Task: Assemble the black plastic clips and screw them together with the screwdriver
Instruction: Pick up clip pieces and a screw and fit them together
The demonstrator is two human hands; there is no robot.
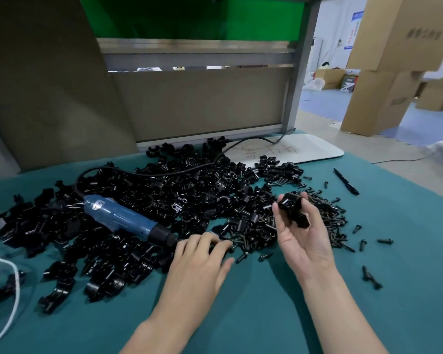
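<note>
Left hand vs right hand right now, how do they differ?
The left hand lies palm down, reaching into the screws; the right hand is palm up. The right hand grips a clip; the left hand's hold is unclear. Both are bare, over the teal mat.

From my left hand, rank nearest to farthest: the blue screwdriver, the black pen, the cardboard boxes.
1. Blue screwdriver, its tip by the left hand.
2. Black pen, far right on the cloth.
3. Cardboard boxes, on the floor, right background.

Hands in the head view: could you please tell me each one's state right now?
Left hand: touching the clip pile, grip cannot be told.
Right hand: holds a black clip.
</note>
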